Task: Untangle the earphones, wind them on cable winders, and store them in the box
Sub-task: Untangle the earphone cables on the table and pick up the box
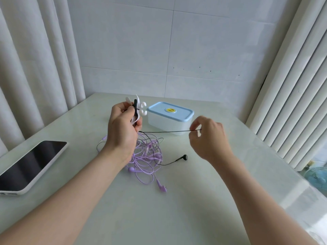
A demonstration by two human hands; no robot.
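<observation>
My left hand [122, 128] is raised above the table and grips a white cable winder [141, 107] together with the black plug end of the black earphone cable [168, 132]. That cable runs taut to the right, where my right hand [208, 137] pinches it between thumb and fingers. One black earbud [184, 157] lies on the table at the cable's loose end. Below my left hand a tangled heap of purple earphones [146, 160] rests on the table. The translucent box [169, 118] with its blue lid on stands behind, between my hands.
A phone [30, 163] in a white case lies screen-up at the table's left edge. White curtains hang on the left and right, with a tiled wall behind. The pale table [177, 209] extends toward me below the earphones.
</observation>
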